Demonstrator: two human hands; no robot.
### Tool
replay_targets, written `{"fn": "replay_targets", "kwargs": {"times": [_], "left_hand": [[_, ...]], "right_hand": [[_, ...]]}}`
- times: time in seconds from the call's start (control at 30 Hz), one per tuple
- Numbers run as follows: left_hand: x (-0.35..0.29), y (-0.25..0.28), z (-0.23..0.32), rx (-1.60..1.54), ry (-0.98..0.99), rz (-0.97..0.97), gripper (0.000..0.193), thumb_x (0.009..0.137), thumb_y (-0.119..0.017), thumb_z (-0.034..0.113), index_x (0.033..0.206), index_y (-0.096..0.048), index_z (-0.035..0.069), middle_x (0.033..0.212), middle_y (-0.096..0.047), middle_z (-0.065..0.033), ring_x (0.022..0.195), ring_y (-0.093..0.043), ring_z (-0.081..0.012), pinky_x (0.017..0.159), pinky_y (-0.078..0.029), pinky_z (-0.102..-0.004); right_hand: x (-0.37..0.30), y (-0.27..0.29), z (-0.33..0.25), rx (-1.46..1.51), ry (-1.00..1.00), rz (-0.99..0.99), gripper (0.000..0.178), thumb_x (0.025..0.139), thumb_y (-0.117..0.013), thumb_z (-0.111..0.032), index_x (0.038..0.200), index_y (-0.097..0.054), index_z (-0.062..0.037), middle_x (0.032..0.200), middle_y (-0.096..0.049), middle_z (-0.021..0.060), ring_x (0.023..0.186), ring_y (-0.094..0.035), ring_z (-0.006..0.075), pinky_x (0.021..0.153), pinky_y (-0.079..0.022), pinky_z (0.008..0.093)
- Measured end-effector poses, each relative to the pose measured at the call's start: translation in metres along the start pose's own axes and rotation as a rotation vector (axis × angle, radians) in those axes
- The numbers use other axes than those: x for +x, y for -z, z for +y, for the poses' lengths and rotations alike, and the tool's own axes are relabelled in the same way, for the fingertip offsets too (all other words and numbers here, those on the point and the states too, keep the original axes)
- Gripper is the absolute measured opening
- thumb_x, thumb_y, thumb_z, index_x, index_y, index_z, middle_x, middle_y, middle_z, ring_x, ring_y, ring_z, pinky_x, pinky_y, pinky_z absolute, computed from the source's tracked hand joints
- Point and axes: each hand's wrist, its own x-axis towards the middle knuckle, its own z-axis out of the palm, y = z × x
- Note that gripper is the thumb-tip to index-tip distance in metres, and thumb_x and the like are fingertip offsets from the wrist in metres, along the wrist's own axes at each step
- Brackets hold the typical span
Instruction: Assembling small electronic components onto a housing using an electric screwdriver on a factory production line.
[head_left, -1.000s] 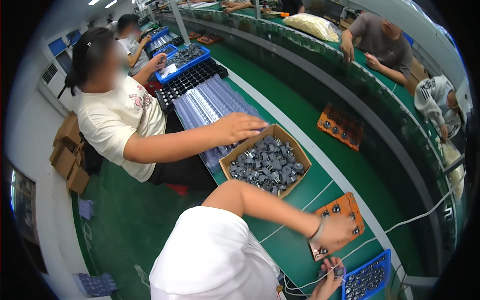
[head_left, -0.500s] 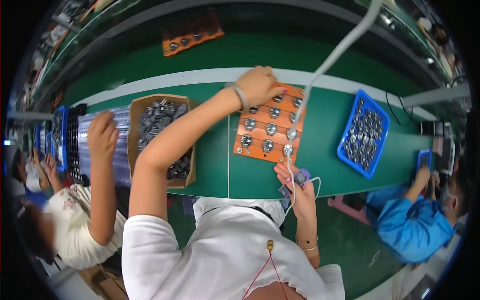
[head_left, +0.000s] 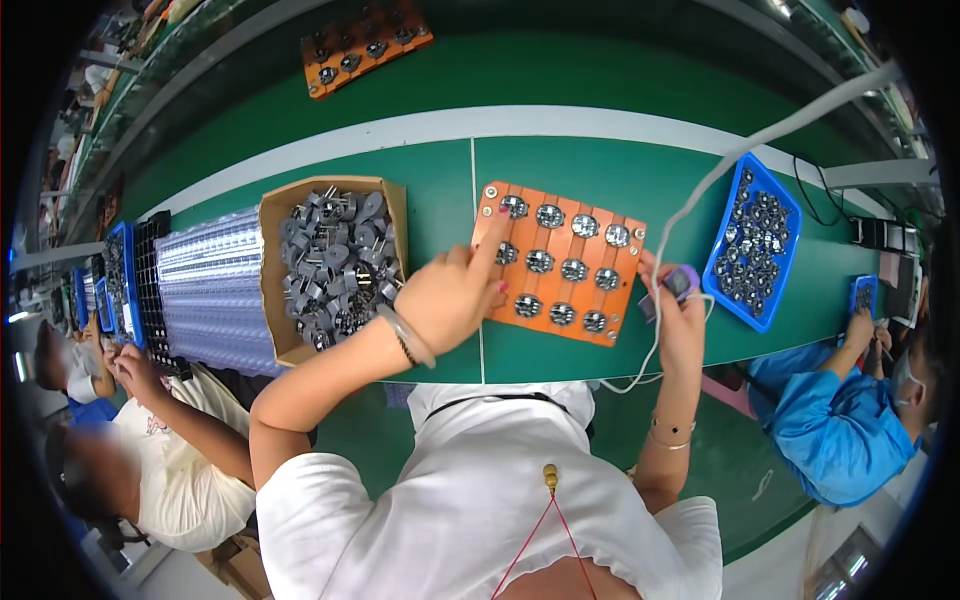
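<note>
An orange board (head_left: 565, 290) with rows of round metallic pieces lies on the green bench, slightly turned. My left hand (head_left: 445, 300) reaches over its left edge. The index finger stretches to a round piece in the far left corner, and the thumb rests by the board's left side. Beside the board's right edge, my right hand (head_left: 682, 325) has its fingers curled around a grey and purple part (head_left: 680, 283). A thin white cord (head_left: 655, 350) runs by that hand. Whether the cord joins the part, I cannot tell.
A cardboard box (head_left: 268, 270) of grey pronged parts stands to the left, beside clear plastic trays (head_left: 215, 290). At right, a blue tray (head_left: 770, 310) holds small metallic pieces. Another orange board (head_left: 350, 75) lies at the back. A thick white cable (head_left: 775, 130) hangs across. Co-workers sit on both sides.
The orange board has turned and shifted right. My left hand has come back from its far edge to its left side. My right hand has risen to the board's right edge, fingers more curled.
</note>
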Motion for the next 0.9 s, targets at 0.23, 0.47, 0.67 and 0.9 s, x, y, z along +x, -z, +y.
{"fn": "replay_targets", "kwargs": {"times": [0.23,0.47,0.67,0.9], "left_hand": [[-0.019,0.012,0.001,-0.142,0.028,-0.037,0.067,0.085,-0.061,0.022,0.139,-0.027,0.003,0.08,-0.058,-0.0206,0.072,-0.06,-0.0372,0.063,-0.051,-0.044],[0.056,0.012,-0.033,-0.039,-0.321,0.247,0.033,0.077,-0.064,0.013,0.107,-0.053,0.004,0.097,-0.058,-0.0112,0.088,-0.059,-0.0311,0.074,-0.051,-0.0394],[0.056,-0.004,-0.033,0.079,-0.318,0.172,0.024,0.074,-0.062,0.008,0.097,-0.057,0.005,0.092,-0.057,-0.0084,0.086,-0.06,-0.0267,0.072,-0.052,-0.0351],[0.036,0.003,-0.023,-0.041,-0.253,0.135,0.016,0.073,-0.063,0.002,0.089,-0.057,0.005,0.094,-0.058,-0.01,0.08,-0.061,-0.03,0.068,-0.051,-0.037]], "right_hand": [[0.003,0.023,-0.048,-0.136,0.325,0.144,0.017,0.089,-0.056,-0.008,0.103,-0.05,-0.0006,0.094,-0.063,0.0141,0.084,-0.061,0.0218,0.081,-0.049,0.0326],[-0.045,-0.045,-0.076,-0.037,0.376,-0.888,0.048,0.075,-0.072,-0.006,0.113,-0.042,-0.0034,0.082,-0.055,0.0112,0.075,-0.054,0.021,0.067,-0.048,0.0363],[-0.018,-0.076,-0.042,-0.151,0.086,-0.58,0.041,0.078,-0.063,0.005,0.115,-0.047,0.0003,0.107,-0.05,0.0103,0.098,-0.052,0.0188,0.083,-0.046,0.0345],[0.008,-0.081,-0.032,-0.099,0.283,-0.363,0.042,0.074,-0.069,0.004,0.113,-0.053,0.0001,0.112,-0.051,0.011,0.107,-0.053,0.0211,0.089,-0.045,0.0317]]}}
